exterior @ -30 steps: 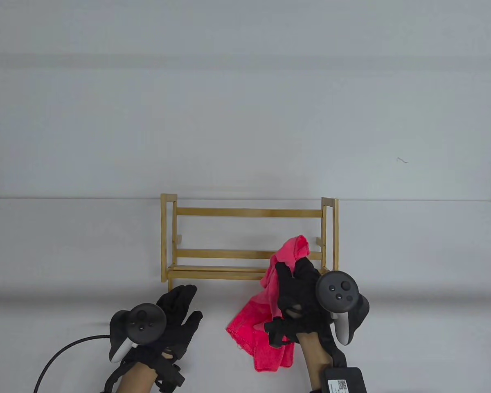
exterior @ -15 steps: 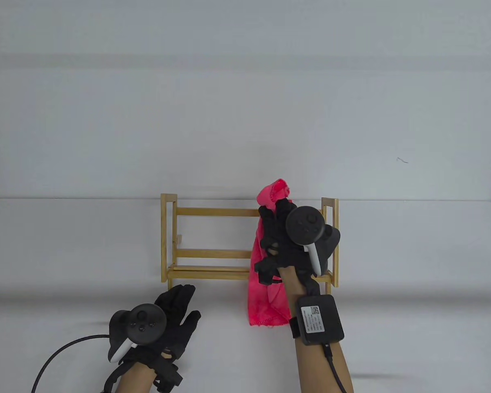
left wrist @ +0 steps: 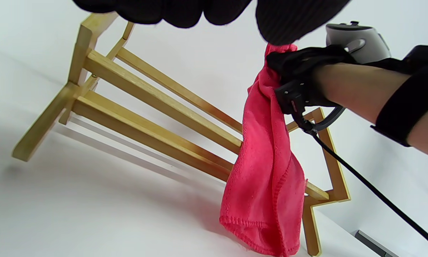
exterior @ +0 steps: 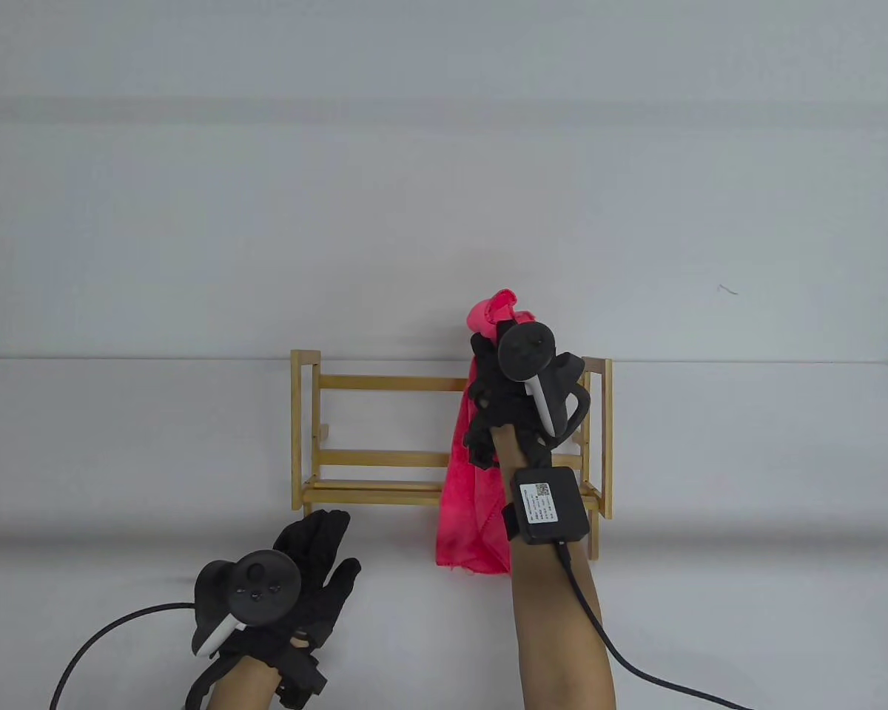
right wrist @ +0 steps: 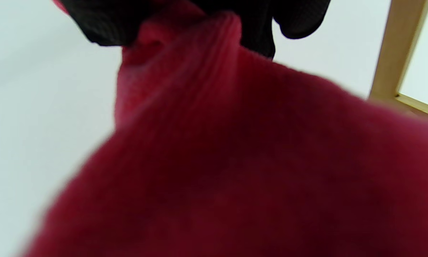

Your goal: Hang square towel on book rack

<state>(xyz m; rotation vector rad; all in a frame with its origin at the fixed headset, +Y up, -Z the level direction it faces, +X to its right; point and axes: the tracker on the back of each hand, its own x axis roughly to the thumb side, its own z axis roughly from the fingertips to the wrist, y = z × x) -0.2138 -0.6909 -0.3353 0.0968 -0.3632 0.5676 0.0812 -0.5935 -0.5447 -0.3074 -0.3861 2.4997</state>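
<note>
A wooden book rack point(exterior: 385, 384) stands on the white table, near its far edge. My right hand point(exterior: 499, 370) grips the pink square towel point(exterior: 470, 510) near its top and holds it up at the rack's right part. A bunch of cloth point(exterior: 492, 309) sticks out above the fingers; the rest hangs down in front of the rack. In the left wrist view the towel point(left wrist: 267, 182) hangs with its hem just above the table, beside the rack point(left wrist: 146, 107). The right wrist view is filled by the towel point(right wrist: 235, 171). My left hand point(exterior: 318, 562) lies flat and open on the table, before the rack's left end.
A black cable point(exterior: 103, 643) runs from my left wrist over the table at bottom left. Another cable point(exterior: 621, 651) trails from the box on my right forearm. The white table point(exterior: 747, 458) ends at a pale wall behind the rack.
My right hand has lifted the towel off the table and carried it up and back, from in front of the rack to above its top rail. The left hand has barely moved.
</note>
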